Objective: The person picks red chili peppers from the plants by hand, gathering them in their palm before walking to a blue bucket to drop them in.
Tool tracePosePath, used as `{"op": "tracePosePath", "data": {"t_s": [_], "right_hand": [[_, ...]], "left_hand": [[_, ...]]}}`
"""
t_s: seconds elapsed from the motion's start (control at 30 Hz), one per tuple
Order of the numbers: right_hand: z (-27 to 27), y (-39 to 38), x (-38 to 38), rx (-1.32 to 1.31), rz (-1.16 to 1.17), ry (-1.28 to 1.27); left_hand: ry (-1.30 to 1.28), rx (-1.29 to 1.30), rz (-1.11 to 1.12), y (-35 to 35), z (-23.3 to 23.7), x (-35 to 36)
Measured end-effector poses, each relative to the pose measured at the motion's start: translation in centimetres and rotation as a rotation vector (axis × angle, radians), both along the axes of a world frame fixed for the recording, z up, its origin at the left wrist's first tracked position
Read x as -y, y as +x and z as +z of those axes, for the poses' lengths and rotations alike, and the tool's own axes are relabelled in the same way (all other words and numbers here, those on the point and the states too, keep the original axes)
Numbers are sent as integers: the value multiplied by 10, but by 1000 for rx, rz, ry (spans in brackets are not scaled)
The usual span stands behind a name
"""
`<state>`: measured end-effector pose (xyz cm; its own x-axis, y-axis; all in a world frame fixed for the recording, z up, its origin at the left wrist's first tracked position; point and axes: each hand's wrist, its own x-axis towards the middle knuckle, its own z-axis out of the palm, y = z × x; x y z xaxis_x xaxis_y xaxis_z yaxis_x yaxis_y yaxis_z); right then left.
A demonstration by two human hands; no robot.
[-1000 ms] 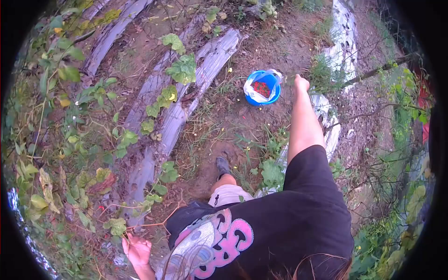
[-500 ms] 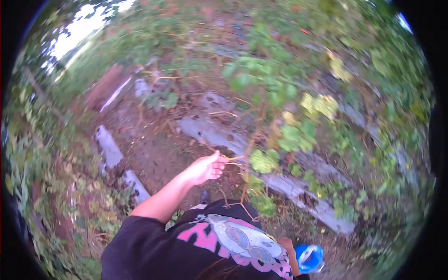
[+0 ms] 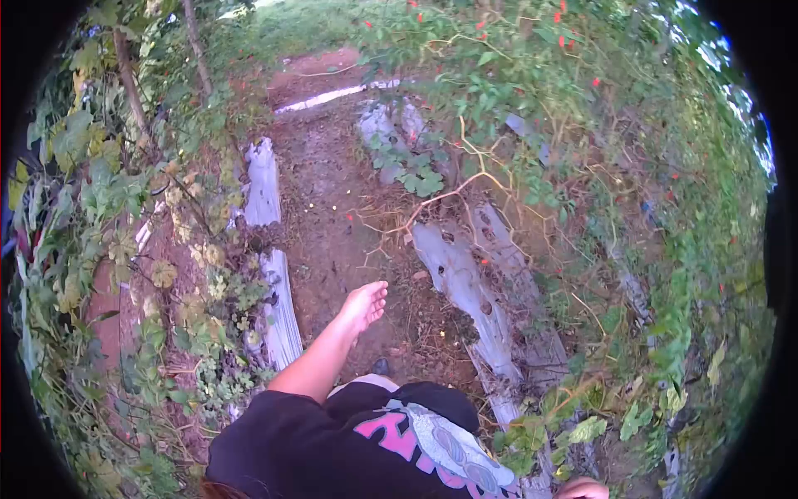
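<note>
My left hand (image 3: 364, 306) reaches forward over the bare soil path, its fingers loosely curled and slightly apart, with nothing visible in them. Ahead of it, a bare, pale, forked branch (image 3: 449, 193) bends over the bed on the right; the hand does not touch it. Only the back of my right hand (image 3: 582, 489) shows at the bottom edge, near yellow-green leaves (image 3: 587, 430). Its fingers are out of sight, so what it holds is hidden.
Torn grey plastic mulch (image 3: 465, 291) covers the right bed, and another strip (image 3: 283, 308) lies left of the soil path (image 3: 320, 224). Leafy plants with small red peppers (image 3: 596, 82) crowd the right. Vines and dry leaves (image 3: 164, 273) line the left.
My view has swung, now facing along the path. The thin stem in my left hand has left its fingers. The blue bucket beside my right hand has dropped out of view.
</note>
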<state>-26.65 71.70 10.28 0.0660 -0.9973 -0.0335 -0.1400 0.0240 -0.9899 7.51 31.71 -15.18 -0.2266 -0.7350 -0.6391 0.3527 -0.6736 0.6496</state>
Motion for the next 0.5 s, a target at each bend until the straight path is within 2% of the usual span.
{"op": "tracePosePath", "data": {"t_s": [0.1,0.13,0.17,0.2,0.23,0.3,0.37,0.5], "right_hand": [[-17,26,93,36,70,-113],[-21,50,127,-16,-43,-158],[-46,54,158,87,-3,-152],[-57,58,192,27,81,-27],[-68,74,217,59,37,34],[-86,98,258,-56,-97,203],[-99,110,289,-251,-101,285],[-101,124,338,-382,-48,363]], "left_hand": [[-38,-1,257,41,-15,48],[-26,10,341,56,-21,63],[-12,26,422,72,-28,77],[17,21,491,89,-35,90],[40,-30,548,110,-43,100],[83,-74,703,145,-56,115],[105,-74,830,175,-64,119],[149,-3,996,222,-105,111]]}}
